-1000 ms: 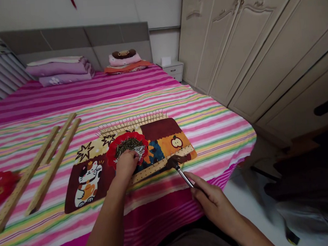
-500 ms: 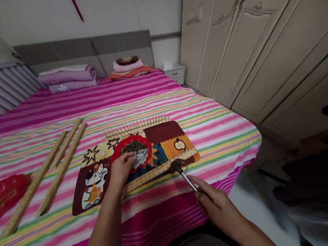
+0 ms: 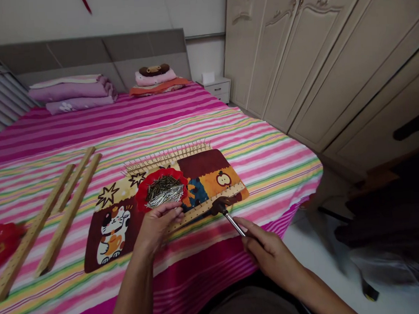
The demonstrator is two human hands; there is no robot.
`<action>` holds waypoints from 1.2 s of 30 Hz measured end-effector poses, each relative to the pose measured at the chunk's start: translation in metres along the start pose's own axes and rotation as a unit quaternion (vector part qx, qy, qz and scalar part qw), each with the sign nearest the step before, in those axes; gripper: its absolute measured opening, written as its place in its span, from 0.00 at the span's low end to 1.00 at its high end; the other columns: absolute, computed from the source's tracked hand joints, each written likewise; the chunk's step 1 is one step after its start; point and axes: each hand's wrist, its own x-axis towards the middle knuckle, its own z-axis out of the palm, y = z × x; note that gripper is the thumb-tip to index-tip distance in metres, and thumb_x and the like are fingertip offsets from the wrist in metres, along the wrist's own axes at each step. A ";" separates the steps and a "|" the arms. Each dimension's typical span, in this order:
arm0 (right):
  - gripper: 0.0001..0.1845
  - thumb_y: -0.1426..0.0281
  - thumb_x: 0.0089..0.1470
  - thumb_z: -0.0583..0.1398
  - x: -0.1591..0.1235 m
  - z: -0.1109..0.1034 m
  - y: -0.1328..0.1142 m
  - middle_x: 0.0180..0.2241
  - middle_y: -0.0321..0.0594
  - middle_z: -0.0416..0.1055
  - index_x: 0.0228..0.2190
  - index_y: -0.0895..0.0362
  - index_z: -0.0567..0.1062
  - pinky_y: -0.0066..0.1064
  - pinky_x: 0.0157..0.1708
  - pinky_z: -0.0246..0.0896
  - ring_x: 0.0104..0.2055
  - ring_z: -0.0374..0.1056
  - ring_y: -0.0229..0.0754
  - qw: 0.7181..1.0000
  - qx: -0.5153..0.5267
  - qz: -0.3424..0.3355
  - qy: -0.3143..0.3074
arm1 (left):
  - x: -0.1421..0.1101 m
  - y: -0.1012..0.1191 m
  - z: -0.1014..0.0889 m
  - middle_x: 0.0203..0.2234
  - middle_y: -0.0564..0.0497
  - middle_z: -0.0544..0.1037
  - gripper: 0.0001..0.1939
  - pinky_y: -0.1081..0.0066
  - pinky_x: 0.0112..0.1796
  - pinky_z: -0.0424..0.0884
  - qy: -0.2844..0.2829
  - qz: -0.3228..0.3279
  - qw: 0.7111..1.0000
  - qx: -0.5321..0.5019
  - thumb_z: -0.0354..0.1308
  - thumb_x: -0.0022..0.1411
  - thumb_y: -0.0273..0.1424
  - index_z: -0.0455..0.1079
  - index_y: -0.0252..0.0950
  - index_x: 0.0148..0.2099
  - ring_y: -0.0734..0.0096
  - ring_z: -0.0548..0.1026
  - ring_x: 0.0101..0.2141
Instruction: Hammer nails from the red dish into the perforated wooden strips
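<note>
My right hand [image 3: 266, 247] grips a claw hammer [image 3: 233, 221] by its handle, the dark head resting over a pale wooden strip [image 3: 198, 211] with a row of small holes. At the left part of that strip, my left hand [image 3: 159, 227] is closed in a pinch; whatever lies between its fingertips is too small to make out. Just beyond it stands a red scalloped bowl [image 3: 140, 191] filled with dark and silvery nails [image 3: 165, 189]. Behind the bowl, another wooden strip [image 3: 170, 158] bristles with upright nails. Beneath the bowl and front strip is a patterned mat [image 3: 210, 164] with a cat picture.
Several wooden strips [image 3: 70, 213] lie on the striped bedspread [image 3: 265, 149] to the left, beside a red plastic item [image 3: 3, 243]. Folded bedding [image 3: 76, 91] is stacked by the headboard [image 3: 144, 52]. A wardrobe [image 3: 278, 69] lines the right side.
My left hand has left the nails in the bowl and come toward me, to the front strip. The hammer stays in my right hand, over the strip. The camera view has shifted slightly.
</note>
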 end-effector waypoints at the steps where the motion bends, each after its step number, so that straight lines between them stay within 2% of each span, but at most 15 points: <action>1: 0.25 0.69 0.57 0.49 0.000 0.000 0.000 0.19 0.28 0.51 0.56 0.58 0.64 0.25 0.19 0.46 0.20 0.47 0.34 1.000 0.002 -0.003 -0.001 | 0.001 -0.004 0.004 0.22 0.51 0.78 0.22 0.72 0.27 0.71 0.002 0.000 1.000 0.010 0.69 0.35 0.40 0.76 0.34 0.33 0.73 0.73 0.23; 4: 0.25 0.70 0.57 0.49 -0.001 0.000 -0.001 0.19 0.28 0.51 0.56 0.58 0.64 0.25 0.19 0.47 0.19 0.47 0.33 1.000 0.000 -0.011 0.001 | 0.006 -0.020 0.015 0.20 0.53 0.77 0.21 0.74 0.24 0.69 0.024 -0.002 0.999 0.025 0.67 0.36 0.40 0.77 0.34 0.34 0.77 0.71 0.21; 10: 0.24 0.70 0.57 0.49 -0.001 -0.002 -0.006 0.22 0.30 0.62 0.54 0.57 0.66 0.24 0.21 0.53 0.20 0.52 0.33 1.000 -0.015 -0.016 0.009 | 0.012 -0.042 0.021 0.26 0.51 0.79 0.20 0.71 0.30 0.73 0.079 0.004 0.996 0.034 0.64 0.42 0.39 0.76 0.35 0.38 0.73 0.75 0.25; 14: 0.24 0.70 0.57 0.50 -0.001 -0.001 -0.006 0.21 0.30 0.64 0.54 0.57 0.66 0.23 0.21 0.55 0.20 0.54 0.33 0.999 -0.020 -0.020 0.014 | 0.013 -0.045 0.019 0.27 0.50 0.80 0.20 0.71 0.30 0.73 0.092 0.010 0.994 0.061 0.61 0.46 0.39 0.75 0.35 0.41 0.72 0.75 0.25; 19: 0.23 0.70 0.57 0.50 0.000 0.000 -0.006 0.21 0.31 0.65 0.54 0.58 0.67 0.23 0.21 0.57 0.20 0.56 0.33 1.000 -0.021 -0.013 0.007 | 0.016 -0.046 0.016 0.27 0.51 0.79 0.20 0.70 0.30 0.73 0.086 0.016 0.992 0.095 0.60 0.46 0.41 0.75 0.36 0.41 0.72 0.75 0.24; 28: 0.24 0.70 0.57 0.50 0.001 0.000 -0.005 0.28 0.33 0.71 0.54 0.58 0.66 0.24 0.26 0.61 0.24 0.61 0.33 1.000 -0.005 -0.012 0.000 | 0.012 -0.046 0.019 0.25 0.51 0.78 0.18 0.70 0.31 0.73 0.085 0.038 0.989 0.113 0.60 0.47 0.40 0.76 0.36 0.39 0.71 0.75 0.25; 36: 0.23 0.70 0.58 0.50 0.003 0.002 -0.006 0.28 0.32 0.71 0.54 0.56 0.66 0.23 0.26 0.61 0.23 0.61 0.33 1.000 -0.004 -0.017 -0.014 | 0.016 -0.052 0.018 0.31 0.49 0.79 0.18 0.68 0.33 0.73 0.088 0.074 0.981 0.158 0.58 0.49 0.40 0.75 0.37 0.40 0.70 0.76 0.26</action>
